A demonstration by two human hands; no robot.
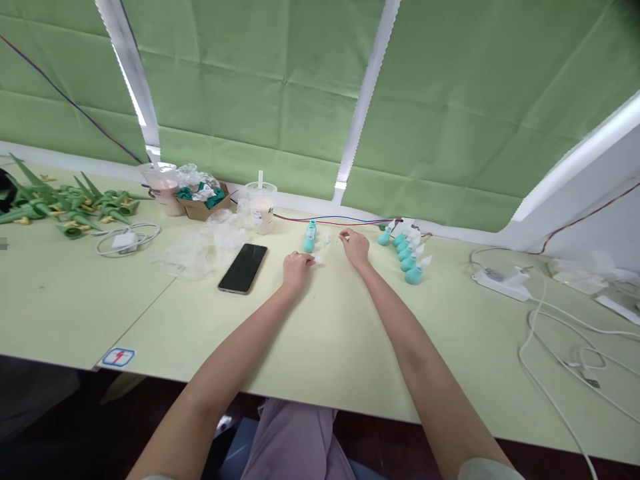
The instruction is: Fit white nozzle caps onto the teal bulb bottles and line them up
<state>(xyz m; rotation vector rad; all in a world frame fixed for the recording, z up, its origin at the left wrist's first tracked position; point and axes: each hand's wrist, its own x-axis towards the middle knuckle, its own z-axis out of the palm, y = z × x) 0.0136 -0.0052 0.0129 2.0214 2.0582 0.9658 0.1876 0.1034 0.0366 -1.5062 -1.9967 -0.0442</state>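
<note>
My left hand [298,272] rests low over the table, its fingertips closed on a small white, thin piece [318,260]. Just beyond it lie teal rounded pieces [309,240], close together. My right hand [355,247] is a little farther right with thumb and finger pinched; anything between them is too small to make out. Between the hands sits another small whitish piece [327,237]. Right of my right hand, several teal bulb-shaped pieces with white flaps [413,274] stand in a slanting row.
A black phone [243,268] lies left of my left hand, beside crumpled clear plastic [207,243]. Behind are a drink cup with a straw [261,210] and a cardboard box [203,209]. Green pointed pieces [75,203] pile up far left. A power strip [501,285] and white cables are right.
</note>
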